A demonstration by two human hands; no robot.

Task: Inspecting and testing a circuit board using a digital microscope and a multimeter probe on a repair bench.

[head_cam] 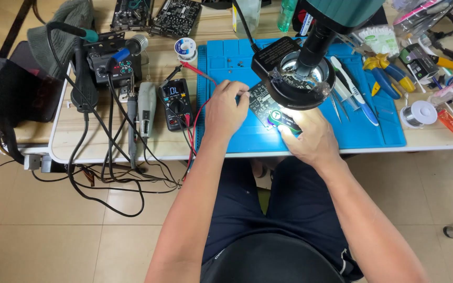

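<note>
Circuit board (266,105) diagonal between both hands

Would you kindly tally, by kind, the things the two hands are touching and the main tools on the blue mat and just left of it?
Circuit board held by left hand and right hand: 1
Microscope with ring light: 1
Multimeter: 1
Solder spools: 2
Yellow-handled pliers: 1
Blue mat: 1
Total: 7
</note>
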